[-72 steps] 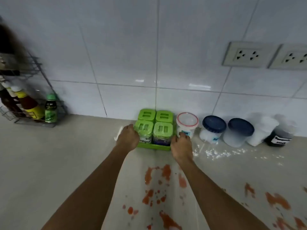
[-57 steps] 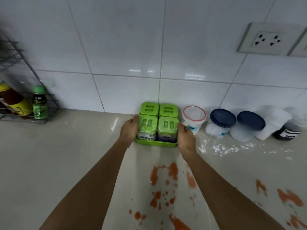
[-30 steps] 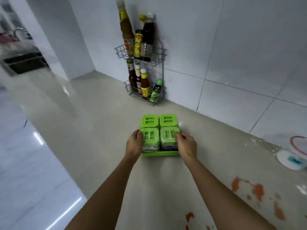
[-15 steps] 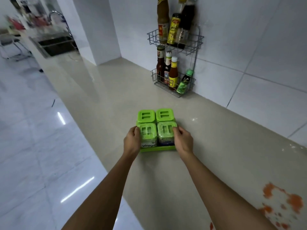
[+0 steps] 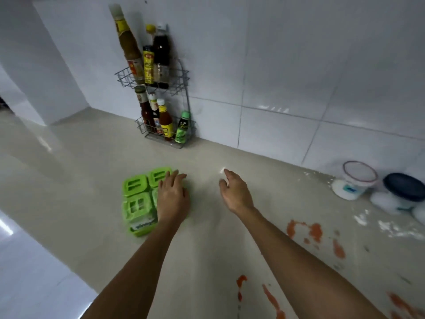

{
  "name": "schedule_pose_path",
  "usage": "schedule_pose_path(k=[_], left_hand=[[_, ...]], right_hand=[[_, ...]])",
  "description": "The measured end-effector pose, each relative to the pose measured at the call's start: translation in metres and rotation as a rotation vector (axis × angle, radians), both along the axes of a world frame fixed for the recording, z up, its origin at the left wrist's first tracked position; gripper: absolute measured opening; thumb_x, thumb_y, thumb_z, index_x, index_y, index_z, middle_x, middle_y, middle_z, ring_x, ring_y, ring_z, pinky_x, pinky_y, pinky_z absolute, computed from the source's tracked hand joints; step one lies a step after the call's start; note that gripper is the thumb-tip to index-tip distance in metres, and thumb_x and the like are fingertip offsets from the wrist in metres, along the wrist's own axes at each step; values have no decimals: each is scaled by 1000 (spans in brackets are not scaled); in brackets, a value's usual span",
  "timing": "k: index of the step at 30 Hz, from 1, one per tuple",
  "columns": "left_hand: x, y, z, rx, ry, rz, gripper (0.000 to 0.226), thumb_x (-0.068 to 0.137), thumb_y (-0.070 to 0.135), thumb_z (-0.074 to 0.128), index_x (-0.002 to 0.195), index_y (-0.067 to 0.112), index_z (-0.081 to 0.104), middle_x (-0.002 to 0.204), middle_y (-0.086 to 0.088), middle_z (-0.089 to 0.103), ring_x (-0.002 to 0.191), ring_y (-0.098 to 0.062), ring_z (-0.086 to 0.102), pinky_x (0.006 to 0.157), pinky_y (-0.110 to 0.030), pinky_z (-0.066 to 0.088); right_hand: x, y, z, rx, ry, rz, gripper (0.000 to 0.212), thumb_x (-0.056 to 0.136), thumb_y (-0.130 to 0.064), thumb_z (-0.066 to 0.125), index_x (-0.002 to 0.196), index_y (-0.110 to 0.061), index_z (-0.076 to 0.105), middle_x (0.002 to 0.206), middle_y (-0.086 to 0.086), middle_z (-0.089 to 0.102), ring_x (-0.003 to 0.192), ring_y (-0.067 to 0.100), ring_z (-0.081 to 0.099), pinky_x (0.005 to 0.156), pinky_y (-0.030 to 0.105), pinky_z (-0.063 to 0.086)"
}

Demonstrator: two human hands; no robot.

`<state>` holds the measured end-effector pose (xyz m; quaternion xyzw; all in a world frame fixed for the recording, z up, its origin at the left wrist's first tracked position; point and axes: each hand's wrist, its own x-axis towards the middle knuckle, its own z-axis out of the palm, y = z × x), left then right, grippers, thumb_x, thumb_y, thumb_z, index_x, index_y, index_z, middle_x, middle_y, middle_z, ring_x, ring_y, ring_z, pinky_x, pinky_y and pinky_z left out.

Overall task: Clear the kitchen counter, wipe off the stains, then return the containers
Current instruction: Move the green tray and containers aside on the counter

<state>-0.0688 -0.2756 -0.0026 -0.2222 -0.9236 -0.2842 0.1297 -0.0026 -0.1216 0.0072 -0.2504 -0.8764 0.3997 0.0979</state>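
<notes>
The green tray of green-lidded spice jars (image 5: 138,203) stands on the beige counter (image 5: 92,180), left of centre. My left hand (image 5: 173,199) hovers over the set's right side with straight fingers and hides the right-hand jars. My right hand (image 5: 234,192) is off the set, relaxed above bare counter. Orange-red stains (image 5: 315,233) spatter the counter at the right and bottom. A white tub with a red-rimmed lid (image 5: 355,180) and a blue-lidded jar (image 5: 402,192) stand by the wall at the right, with white powder (image 5: 391,229) spilled in front.
A two-tier wire rack (image 5: 161,107) of sauce bottles stands against the tiled wall behind the green set. The counter's front edge runs diagonally at lower left, with white floor (image 5: 30,272) below. A white pillar (image 5: 34,65) rises at the far left.
The green set now rests on the counter to the left of the stains. Both hands have let go of it; the right hand has drawn away to the right. The view has turned rightward.
</notes>
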Motion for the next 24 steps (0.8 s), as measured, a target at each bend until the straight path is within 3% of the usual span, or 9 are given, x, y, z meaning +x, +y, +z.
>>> schedule_pose_path(k=[5, 11, 16, 24], left_hand=[[51, 104, 17, 24, 22, -324, 39, 78, -3, 47, 115, 1, 61, 118, -19, 61, 109, -39, 56, 94, -46, 45], [105, 198, 21, -98, 51, -542, 46, 90, 11, 54, 134, 1, 46, 139, -18, 47, 127, -34, 44, 108, -46, 35], [137, 258, 23, -197, 92, -675, 54, 96, 25, 44, 145, 6, 28, 151, -14, 30, 139, -27, 27, 115, -38, 19], [161, 356, 10, -418, 84, -763, 63, 98, 46, 32, 150, 17, 9, 157, -12, 9, 144, -27, 13, 116, -40, 12]], right_hand=[[77, 89, 12, 282, -36, -213, 50, 98, -30, 37, 145, -15, 33, 151, 4, 32, 136, 21, 34, 110, 33, 31], [153, 160, 24, 561, -202, -311, 53, 98, -31, 36, 147, -14, 27, 155, 6, 24, 144, 23, 18, 116, 45, 20], [203, 206, 27, 648, -306, -393, 57, 96, -32, 39, 147, -15, 24, 155, 7, 21, 144, 25, 12, 116, 49, 16], [243, 285, 21, 657, -422, -483, 65, 93, -39, 45, 147, -15, 18, 154, 15, 16, 143, 31, 12, 117, 46, 6]])
